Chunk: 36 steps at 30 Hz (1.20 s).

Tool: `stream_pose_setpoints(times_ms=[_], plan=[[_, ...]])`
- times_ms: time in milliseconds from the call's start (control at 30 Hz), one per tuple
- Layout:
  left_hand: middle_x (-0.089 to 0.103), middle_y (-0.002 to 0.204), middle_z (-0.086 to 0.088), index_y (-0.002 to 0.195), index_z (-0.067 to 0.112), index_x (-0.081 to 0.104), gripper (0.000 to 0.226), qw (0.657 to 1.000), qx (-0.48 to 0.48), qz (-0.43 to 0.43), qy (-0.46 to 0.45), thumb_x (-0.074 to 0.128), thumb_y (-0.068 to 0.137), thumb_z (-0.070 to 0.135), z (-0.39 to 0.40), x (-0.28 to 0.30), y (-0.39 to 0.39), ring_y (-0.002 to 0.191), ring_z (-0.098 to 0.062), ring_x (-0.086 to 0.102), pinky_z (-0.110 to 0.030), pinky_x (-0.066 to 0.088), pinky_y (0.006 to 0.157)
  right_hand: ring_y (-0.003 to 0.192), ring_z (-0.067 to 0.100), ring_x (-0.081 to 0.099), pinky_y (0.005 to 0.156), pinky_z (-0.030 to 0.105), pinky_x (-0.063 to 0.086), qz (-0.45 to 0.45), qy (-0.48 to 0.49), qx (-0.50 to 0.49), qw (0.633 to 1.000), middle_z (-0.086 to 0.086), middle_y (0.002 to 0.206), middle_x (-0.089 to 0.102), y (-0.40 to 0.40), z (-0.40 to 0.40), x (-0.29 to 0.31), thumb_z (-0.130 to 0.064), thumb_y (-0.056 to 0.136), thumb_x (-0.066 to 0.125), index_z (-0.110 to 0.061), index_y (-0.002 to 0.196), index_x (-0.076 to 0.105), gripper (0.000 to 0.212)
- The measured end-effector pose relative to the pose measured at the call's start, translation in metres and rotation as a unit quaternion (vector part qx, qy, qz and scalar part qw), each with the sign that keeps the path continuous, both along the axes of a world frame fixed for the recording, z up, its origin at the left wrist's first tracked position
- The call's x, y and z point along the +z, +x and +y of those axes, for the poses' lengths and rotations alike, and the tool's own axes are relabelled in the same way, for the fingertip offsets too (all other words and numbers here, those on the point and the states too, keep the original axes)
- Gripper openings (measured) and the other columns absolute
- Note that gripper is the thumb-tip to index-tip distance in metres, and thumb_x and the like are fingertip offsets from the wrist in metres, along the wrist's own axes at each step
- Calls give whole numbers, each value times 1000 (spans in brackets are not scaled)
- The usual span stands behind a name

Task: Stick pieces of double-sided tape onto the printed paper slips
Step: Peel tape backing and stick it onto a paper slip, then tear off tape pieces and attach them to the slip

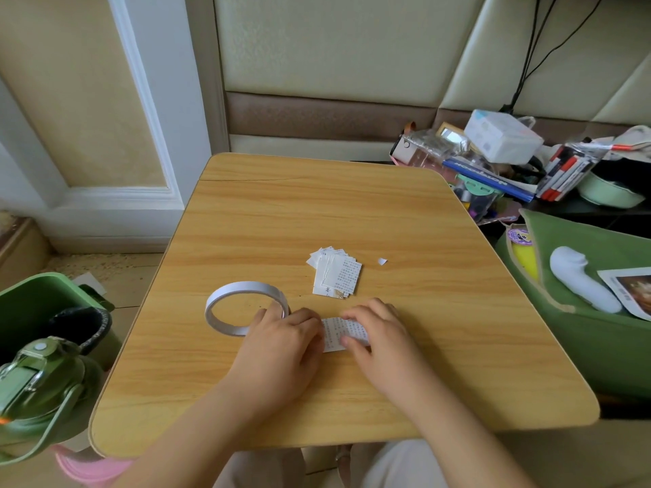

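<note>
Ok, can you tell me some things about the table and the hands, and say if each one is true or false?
1. Both hands press on one printed paper slip. True: the left hand and the right hand both touch it.
2. The roll of tape sits to the right of the hands. False: it is beside the left hand.
3. A pile of slips lies on the table beyond the hands. True.
4. The tape roll stands on top of the pile of slips. False: they lie apart.
5. A tiny white scrap lies right of the pile. True.
</note>
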<state>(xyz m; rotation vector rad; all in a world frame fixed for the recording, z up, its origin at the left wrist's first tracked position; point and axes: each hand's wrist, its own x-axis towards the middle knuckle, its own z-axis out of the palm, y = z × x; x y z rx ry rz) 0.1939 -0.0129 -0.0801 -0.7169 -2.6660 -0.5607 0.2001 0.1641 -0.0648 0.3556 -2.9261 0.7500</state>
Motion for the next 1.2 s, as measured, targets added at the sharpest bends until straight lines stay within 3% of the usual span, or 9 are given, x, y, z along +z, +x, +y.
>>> stream_pose_setpoints(times_ms=[233,400,567,733,900,1000,1100,1167,1200], plan=[[67,94,17,85,27,68,30,1000,-8,-24,10,39,85,35,-4,-2,3,63,-19,48,-32,42,61,120,9,33,99,11,19,-33,26,-12,999,-11,126,45,-2,6,1,-31,91,60,-23,135,51,45],[69,92,13,87,24,69,31,1000,7,-4,-13,40,86,34,-8,1,4,59,-21,46,-33,42,59,120,12,38,102,18,27,-25,30,-18,999,-9,125,48,-3,3,2,-33,90,62,-21,131,53,44],[66,80,3,72,17,66,32,995,83,11,-53,38,81,31,-37,4,-10,58,-27,44,-33,40,58,115,14,46,100,19,32,-7,-25,-40,999,-5,117,54,1,6,0,-27,88,65,-16,124,60,38],[68,80,-3,75,13,69,39,989,146,1,-30,34,80,30,-60,4,-36,62,-30,46,-35,42,60,113,19,50,98,26,37,7,-26,-60,998,-2,114,55,-15,7,4,-20,89,65,-12,122,62,35],[69,99,-5,85,11,71,29,989,146,-10,20,46,81,25,-60,14,-46,74,-37,57,-38,46,68,127,20,40,102,15,22,13,18,-55,998,1,134,51,-47,2,8,-20,94,57,-10,132,54,40],[68,97,-2,85,13,70,26,991,126,-7,52,47,81,23,-56,24,-44,78,-33,61,-36,45,72,132,18,32,105,13,14,9,50,-33,998,-1,142,46,-63,-2,6,-23,96,54,-12,136,50,42],[67,94,2,85,13,70,23,989,103,-8,102,50,83,23,-51,34,-31,79,-27,60,-33,45,72,121,20,45,101,21,28,-11,65,-28,997,-1,124,60,-70,-5,3,-22,93,59,-13,120,64,29],[65,92,8,86,15,70,26,986,91,-13,140,47,84,28,-48,40,-20,77,-19,59,-32,44,70,97,24,55,87,31,41,-4,41,-41,998,-4,91,66,-68,-5,4,-18,91,60,-18,85,69,11],[64,91,11,86,16,70,26,984,86,-17,156,47,85,29,-47,42,-16,76,-15,58,-31,44,69,85,26,54,78,34,42,4,43,-47,998,-8,73,60,-67,-4,4,-16,92,57,-23,69,61,24]])
